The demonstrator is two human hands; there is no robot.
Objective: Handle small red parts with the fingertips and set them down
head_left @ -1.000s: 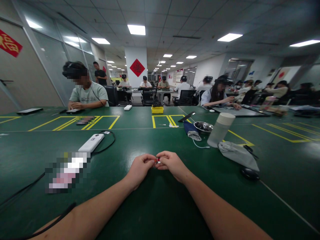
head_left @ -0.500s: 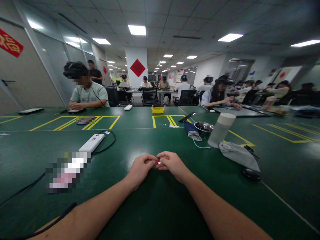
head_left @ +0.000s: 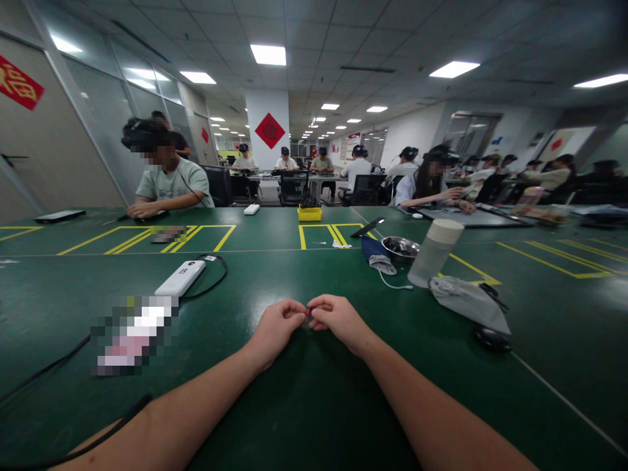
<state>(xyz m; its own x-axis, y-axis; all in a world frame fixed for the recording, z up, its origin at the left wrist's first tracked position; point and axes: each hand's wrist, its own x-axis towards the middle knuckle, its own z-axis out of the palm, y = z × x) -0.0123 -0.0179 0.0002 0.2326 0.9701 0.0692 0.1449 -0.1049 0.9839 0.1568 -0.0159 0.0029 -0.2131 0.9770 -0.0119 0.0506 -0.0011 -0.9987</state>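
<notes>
Close together above the green table [head_left: 294, 386], my left hand [head_left: 279, 327] and my right hand [head_left: 338, 320] meet fingertip to fingertip. Between them shows a small red object [head_left: 309, 312], mostly covered by the fingers and too small to name. Both hands are closed in a pinch on it, thumbs against the fingers. A black cable [head_left: 118, 428] runs across my left forearm.
A white power bank [head_left: 180, 278] with a cable lies to the left, near a blurred-out patch. To the right are a frosted bottle [head_left: 432, 261], a metal bowl [head_left: 400, 248], a grey pouch [head_left: 466, 302] and a black mouse [head_left: 492, 339]. People sit across the table.
A whitish spot by the red object no longer shows between my fingers. My hands stay in nearly the same place. The person across at left has shifted their hands slightly left.
</notes>
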